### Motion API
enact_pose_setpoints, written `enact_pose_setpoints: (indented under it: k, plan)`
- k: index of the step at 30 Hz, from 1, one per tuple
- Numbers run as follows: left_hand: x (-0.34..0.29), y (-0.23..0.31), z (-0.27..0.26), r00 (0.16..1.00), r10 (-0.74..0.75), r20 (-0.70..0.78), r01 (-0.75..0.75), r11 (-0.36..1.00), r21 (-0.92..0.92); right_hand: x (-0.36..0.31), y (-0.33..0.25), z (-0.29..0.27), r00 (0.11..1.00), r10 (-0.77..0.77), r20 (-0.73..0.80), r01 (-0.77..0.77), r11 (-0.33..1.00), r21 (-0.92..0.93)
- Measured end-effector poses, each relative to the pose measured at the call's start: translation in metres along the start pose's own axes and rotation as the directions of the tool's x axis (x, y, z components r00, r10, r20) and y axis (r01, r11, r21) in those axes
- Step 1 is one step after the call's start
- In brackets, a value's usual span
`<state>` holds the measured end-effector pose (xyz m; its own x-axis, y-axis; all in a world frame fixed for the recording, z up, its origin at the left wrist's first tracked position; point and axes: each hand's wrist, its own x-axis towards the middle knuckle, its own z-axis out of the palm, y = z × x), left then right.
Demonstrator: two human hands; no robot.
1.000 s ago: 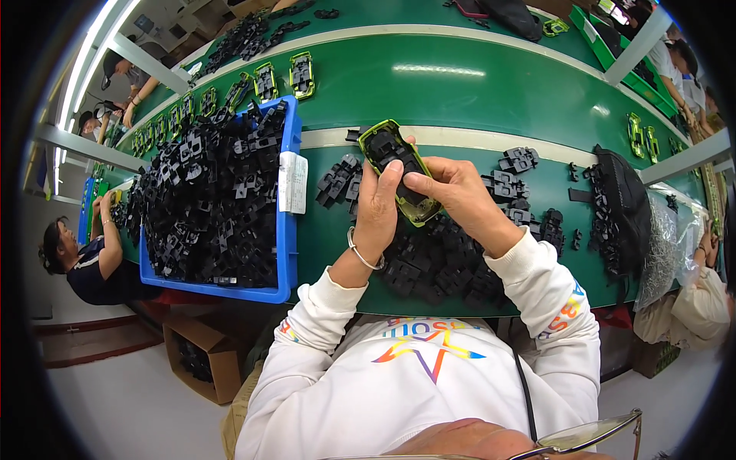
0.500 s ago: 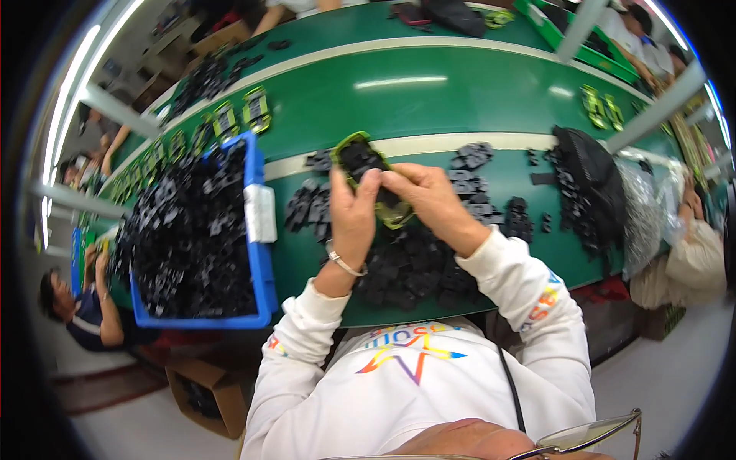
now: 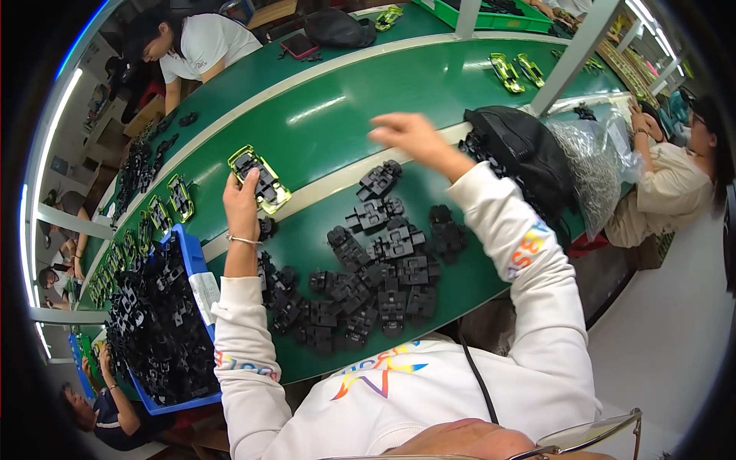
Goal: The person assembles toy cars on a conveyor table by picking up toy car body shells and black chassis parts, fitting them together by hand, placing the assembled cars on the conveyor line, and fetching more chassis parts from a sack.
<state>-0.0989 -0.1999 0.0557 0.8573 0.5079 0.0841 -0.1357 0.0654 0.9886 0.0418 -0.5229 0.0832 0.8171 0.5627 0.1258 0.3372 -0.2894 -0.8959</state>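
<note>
Head view: the fingers of your left hand [image 3: 242, 205] grip the green-framed shell [image 3: 264, 181] near the pale strip [image 3: 337, 185]. Your blurred right hand [image 3: 420, 139] holds nothing visible, fingers outstretched; green surface [image 3: 330, 138] spans between. Black parts [image 3: 395, 239] crowd the near edge. Black pieces [image 3: 157, 330] heap the blue bin [image 3: 193, 253]; its white label [image 3: 205, 294] is illegible. Coloured lettering marks your right sleeve [image 3: 507, 208].

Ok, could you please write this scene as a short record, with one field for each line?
Left hand: holds a black-and-green part
Right hand: blurred, raised, nothing seen in it
Between the arms: loose black parts on the green table
Left side: blue box full of black parts
Right side: black bag, clear plastic bag
</note>
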Motion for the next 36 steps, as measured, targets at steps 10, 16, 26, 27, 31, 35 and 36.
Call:
enact_pose_setpoints:
  k: [10,16,26,27,31,35,36]
  plan:
    - [0.093,-0.015,-0.073,0.991,0.085,-0.107,0.004,0.765,0.645,0.057,0.226,-0.305,0.801,0.025,-0.598,-0.512,0.545,-0.663]
    - [0.120,-0.030,-0.096,0.942,0.201,-0.270,0.032,0.744,0.668,0.081,0.265,-0.304,0.734,0.146,-0.663,-0.673,0.278,-0.685]
    - [0.118,-0.046,-0.106,0.800,0.387,-0.458,0.204,0.542,0.815,0.085,0.264,-0.309,0.620,0.098,-0.778,-0.769,0.275,-0.578]
    - [0.115,-0.045,-0.105,0.800,0.389,-0.457,0.204,0.540,0.817,0.080,0.260,-0.304,0.618,0.053,-0.784,-0.767,0.261,-0.587]
    - [0.101,-0.029,-0.087,0.794,0.389,-0.468,0.132,0.640,0.757,0.076,0.265,-0.342,0.665,0.327,-0.671,-0.745,0.360,-0.562]
    - [0.066,0.000,-0.069,0.785,0.398,-0.475,0.105,0.670,0.735,0.077,0.254,-0.302,0.659,0.152,-0.736,-0.716,0.427,-0.553]
    - [0.058,0.007,-0.056,0.832,0.340,-0.438,0.011,0.779,0.626,0.073,0.255,-0.304,0.676,0.133,-0.725,-0.701,0.420,-0.577]
